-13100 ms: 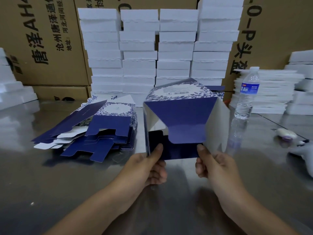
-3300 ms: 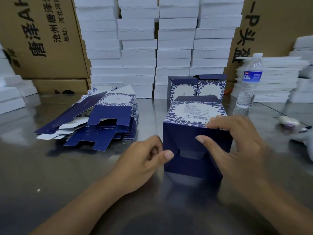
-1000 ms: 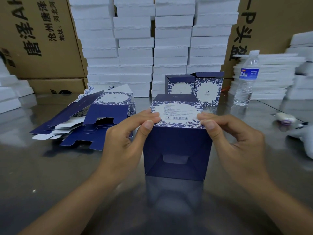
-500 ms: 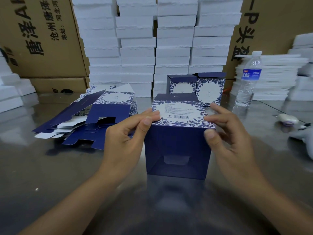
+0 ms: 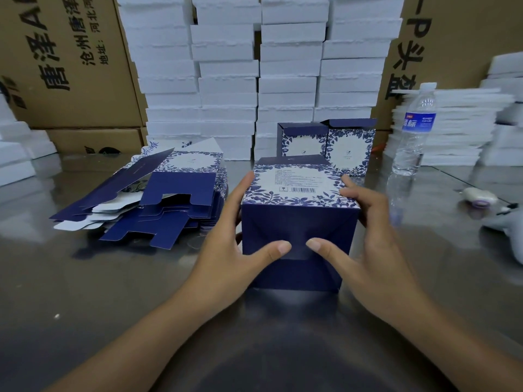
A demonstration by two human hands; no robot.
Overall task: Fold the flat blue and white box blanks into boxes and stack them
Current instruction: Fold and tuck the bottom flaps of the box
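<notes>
1. The box [image 5: 300,190] is lying on its side in the middle of the counter [image 5: 85,292], just in front of the person. Its folded navy end is facing the camera and its length is running away toward the back.
2. Its far end is hiding behind its own body, so I cannot tell whether that end is closed. A dark flap seems to be showing past the top panel's far edge.
3. The upward panel is showing white with small print and a barcode, ringed by blue leaves. The near face is plain navy with fold creases and a tuck slot.
4. The left hand [image 5: 226,244] is clasping the box's left side, with the thumb pressing on the near face and the fingers running up the wall. The right hand [image 5: 376,241] is mirroring it, with the fingers curling over the top right edge.
5. The flat blanks [image 5: 169,199] are lying in a loose pile to the left.
6. Two finished boxes [image 5: 351,145] are standing side by side behind the box, their lower parts partly hidden by it.
7. A water bottle [image 5: 413,128] is standing to the right.
8. Foam stacks [image 5: 254,66] and cartons [image 5: 70,66] are filling the back.
</notes>
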